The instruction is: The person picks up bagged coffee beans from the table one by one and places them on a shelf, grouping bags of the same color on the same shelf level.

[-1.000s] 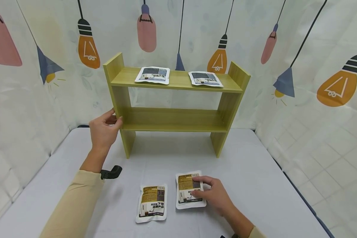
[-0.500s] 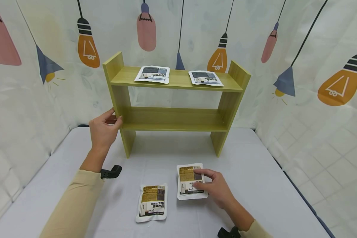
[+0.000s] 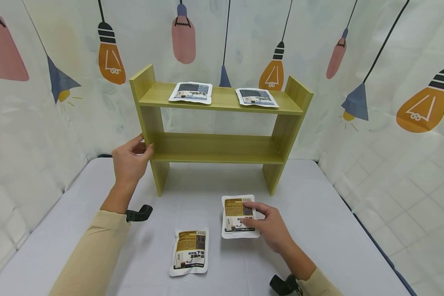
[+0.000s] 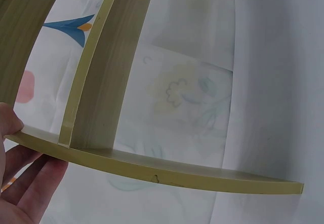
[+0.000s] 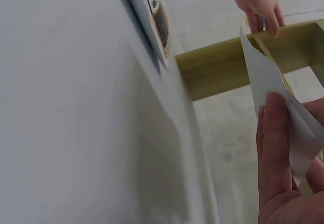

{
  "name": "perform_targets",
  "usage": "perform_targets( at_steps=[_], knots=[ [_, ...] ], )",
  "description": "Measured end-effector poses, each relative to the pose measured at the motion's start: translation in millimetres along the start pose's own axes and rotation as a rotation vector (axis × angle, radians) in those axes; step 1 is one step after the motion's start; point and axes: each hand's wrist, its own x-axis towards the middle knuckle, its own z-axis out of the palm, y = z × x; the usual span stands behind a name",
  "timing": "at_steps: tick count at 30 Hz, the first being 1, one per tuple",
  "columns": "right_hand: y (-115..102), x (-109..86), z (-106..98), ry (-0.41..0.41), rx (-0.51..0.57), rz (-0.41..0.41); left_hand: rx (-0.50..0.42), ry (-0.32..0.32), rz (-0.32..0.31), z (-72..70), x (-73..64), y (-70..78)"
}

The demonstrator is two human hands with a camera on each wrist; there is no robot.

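A yellow-green wooden two-tier shelf (image 3: 218, 148) stands towards the back of the table. My left hand (image 3: 130, 162) grips the edge of its left side panel; the left wrist view has fingers (image 4: 43, 186) below that panel (image 4: 177, 177) and the thumb above. In my right hand (image 3: 274, 228) a white foil pouch (image 3: 234, 207) with a brown-and-white label is pinched between thumb and fingers. The right wrist view shows this pouch (image 5: 304, 138) raised off the table, seen from its plain back. A similar pouch (image 3: 189, 251) lies flat to its left.
Two white pouches with blue-grey labels, one left (image 3: 190, 93) and one right (image 3: 257, 98), lie on the top board. A white cloth (image 3: 214, 283) covers the table. Behind hangs a curtain (image 3: 140, 37) printed with lamps. Wrist straps sit on both arms.
My right hand has lifted its pouch off the table and carried it forward, towards the shelf. The left hand keeps its grip on the side panel.
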Motion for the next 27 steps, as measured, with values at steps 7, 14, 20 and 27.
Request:
perform_targets(
  at_steps=[7,14,20,27],
  knots=[
    [-7.0,4.3,-1.9,0.018,0.015,-0.008,0.004,0.001,0.001,0.6,0.5,-0.5],
    [-13.1,10.6,-6.8,0.015,0.052,-0.032,0.005,0.004,0.005,0.8,0.8,-1.6],
    [-19.9,14.5,-9.7,0.016,0.084,-0.038,0.007,0.005,0.006,0.5,0.7,-1.2],
    [-22.3,18.0,-12.3,0.036,0.072,-0.066,0.006,0.001,0.007,0.4,0.6,-0.2]
  ],
)
